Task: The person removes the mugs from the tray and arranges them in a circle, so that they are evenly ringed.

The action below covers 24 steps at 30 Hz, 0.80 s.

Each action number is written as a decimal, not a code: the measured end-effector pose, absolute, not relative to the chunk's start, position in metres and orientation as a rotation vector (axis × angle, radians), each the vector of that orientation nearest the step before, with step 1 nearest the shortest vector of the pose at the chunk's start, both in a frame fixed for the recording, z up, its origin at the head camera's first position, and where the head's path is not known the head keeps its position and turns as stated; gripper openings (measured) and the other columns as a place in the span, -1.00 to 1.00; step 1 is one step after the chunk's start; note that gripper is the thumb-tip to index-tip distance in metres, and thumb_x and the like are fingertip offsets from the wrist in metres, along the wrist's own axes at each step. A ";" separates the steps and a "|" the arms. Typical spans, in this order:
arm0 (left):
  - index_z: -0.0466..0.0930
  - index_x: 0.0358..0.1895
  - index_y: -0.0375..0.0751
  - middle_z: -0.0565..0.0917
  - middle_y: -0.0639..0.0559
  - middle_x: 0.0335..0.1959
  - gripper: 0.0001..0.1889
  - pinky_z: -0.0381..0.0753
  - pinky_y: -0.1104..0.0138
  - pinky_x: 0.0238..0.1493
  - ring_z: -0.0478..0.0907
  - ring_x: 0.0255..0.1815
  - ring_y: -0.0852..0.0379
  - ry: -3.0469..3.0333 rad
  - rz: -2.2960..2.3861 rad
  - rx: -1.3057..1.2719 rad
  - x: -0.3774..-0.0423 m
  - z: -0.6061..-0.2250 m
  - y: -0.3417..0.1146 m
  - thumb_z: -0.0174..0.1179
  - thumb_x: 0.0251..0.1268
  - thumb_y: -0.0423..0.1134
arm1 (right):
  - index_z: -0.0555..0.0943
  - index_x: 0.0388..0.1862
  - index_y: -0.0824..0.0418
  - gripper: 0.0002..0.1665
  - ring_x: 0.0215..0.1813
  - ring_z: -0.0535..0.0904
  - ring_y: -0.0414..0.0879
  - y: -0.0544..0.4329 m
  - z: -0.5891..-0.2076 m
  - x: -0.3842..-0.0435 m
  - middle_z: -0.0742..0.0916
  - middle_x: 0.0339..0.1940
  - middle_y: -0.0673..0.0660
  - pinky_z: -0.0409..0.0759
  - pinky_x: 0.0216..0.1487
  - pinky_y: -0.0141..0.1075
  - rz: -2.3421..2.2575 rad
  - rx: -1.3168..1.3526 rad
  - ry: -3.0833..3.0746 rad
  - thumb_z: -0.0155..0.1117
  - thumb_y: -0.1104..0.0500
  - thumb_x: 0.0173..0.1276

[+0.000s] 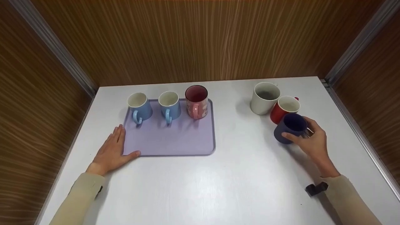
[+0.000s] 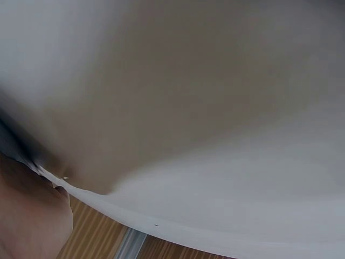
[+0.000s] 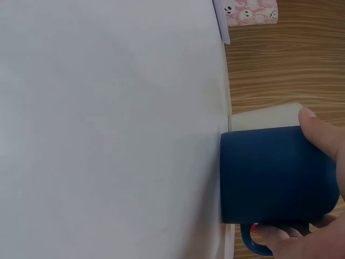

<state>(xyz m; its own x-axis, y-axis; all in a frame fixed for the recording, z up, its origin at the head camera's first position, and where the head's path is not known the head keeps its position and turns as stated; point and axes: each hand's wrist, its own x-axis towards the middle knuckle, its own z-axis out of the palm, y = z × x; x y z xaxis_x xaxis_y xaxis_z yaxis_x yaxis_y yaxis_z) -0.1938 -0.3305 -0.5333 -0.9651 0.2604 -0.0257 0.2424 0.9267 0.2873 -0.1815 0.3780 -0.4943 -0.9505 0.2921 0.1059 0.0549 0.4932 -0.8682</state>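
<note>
My right hand (image 1: pixel 312 140) grips a dark blue mug (image 1: pixel 282 132), thumb on the near side and fingers around its handle side. In the right wrist view the blue mug (image 3: pixel 277 175) stands upright, its base close to the white table, with fingers at the handle (image 3: pixel 253 243). Right behind it are a red mug (image 1: pixel 277 114) with a white inside and a larger white mug (image 1: pixel 261 104). My left hand (image 1: pixel 112 153) lies flat with fingers straight, touching the left edge and near left corner of a lilac tray (image 1: pixel 168 140).
Along the tray's back edge stand two light blue mugs, the left one (image 1: pixel 144 109) and the middle one (image 1: pixel 173 109), plus a pink patterned mug (image 1: pixel 201 109), handles toward me. Wood-grain panels (image 1: pixel 203 40) enclose the white table (image 1: pixel 218 187) at the back and sides.
</note>
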 end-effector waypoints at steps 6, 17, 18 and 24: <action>-0.20 0.71 -0.51 -0.18 -0.39 0.77 0.32 -0.10 -0.22 0.74 -0.24 0.79 -0.36 3.013 0.426 0.384 -0.191 -0.537 -0.330 0.16 0.35 0.53 | 0.42 0.60 0.28 0.10 0.21 0.65 -0.29 0.382 -0.491 -0.167 0.63 0.42 0.38 0.57 0.19 -0.66 1.347 -0.260 -2.521 0.77 0.08 0.14; -0.17 0.70 -0.52 -0.15 -0.40 0.77 0.32 -0.08 -0.23 0.74 -0.22 0.79 -0.37 3.022 0.429 0.383 -0.191 -0.536 -0.332 0.16 0.34 0.53 | 0.64 0.37 0.23 -0.13 0.05 0.64 -0.51 0.377 -0.470 -0.157 0.74 0.28 0.22 0.59 0.06 -0.69 1.164 -0.246 -2.391 0.80 0.16 0.06; -0.17 0.70 -0.52 -0.15 -0.41 0.77 0.31 -0.08 -0.23 0.74 -0.21 0.79 -0.37 3.023 0.427 0.385 -0.191 -0.536 -0.332 0.16 0.35 0.53 | 0.64 0.37 0.23 -0.14 0.06 0.64 -0.51 0.375 -0.467 -0.158 0.74 0.27 0.22 0.59 0.08 -0.69 1.160 -0.237 -2.390 0.79 0.16 0.07; -0.19 0.70 -0.52 -0.17 -0.41 0.77 0.32 -0.10 -0.23 0.74 -0.23 0.79 -0.38 3.024 0.428 0.394 -0.195 -0.534 -0.331 0.16 0.35 0.53 | 0.67 0.31 0.29 -0.17 0.07 0.66 -0.47 0.358 -0.452 -0.161 0.76 0.23 0.28 0.56 0.12 -0.69 1.171 -0.125 -2.350 0.80 0.20 0.04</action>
